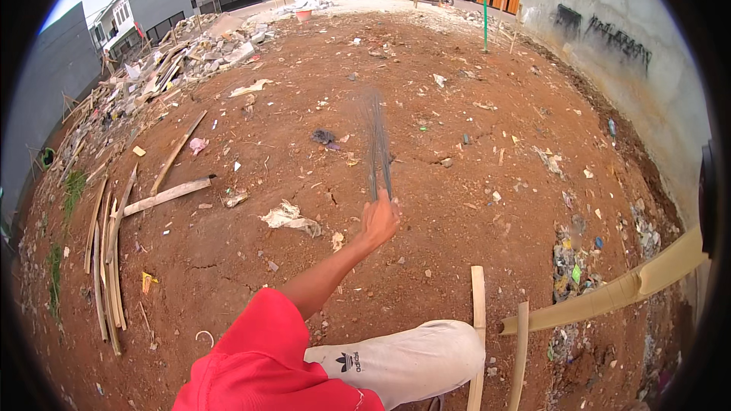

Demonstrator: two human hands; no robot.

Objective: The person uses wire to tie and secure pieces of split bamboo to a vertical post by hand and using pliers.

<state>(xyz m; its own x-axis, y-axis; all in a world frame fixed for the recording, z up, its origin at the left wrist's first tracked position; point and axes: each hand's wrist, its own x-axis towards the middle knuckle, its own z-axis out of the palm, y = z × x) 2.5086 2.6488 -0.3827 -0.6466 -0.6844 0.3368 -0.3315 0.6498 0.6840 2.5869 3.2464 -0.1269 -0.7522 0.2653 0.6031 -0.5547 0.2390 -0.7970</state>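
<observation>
My left hand (380,217) is closed around the lower end of a bundle of thin dark wires (375,144). The strands stick up and away from the fist over the soil, and their far ends are smeared by motion. My left arm, in a red sleeve (263,331), reaches forward from the lower left. My right hand is out of view. To the right of the red shirt, my bent leg in light trousers (403,354) lies beside an upright bamboo strip (478,312).
A long split bamboo piece (609,301) slants in from the right, near a short strip (521,358). Several bamboo strips (110,274) lie at the left. Rubble (205,49) is piled at the far left. A concrete wall (609,30) borders the right; a green post (485,27) stands nearby.
</observation>
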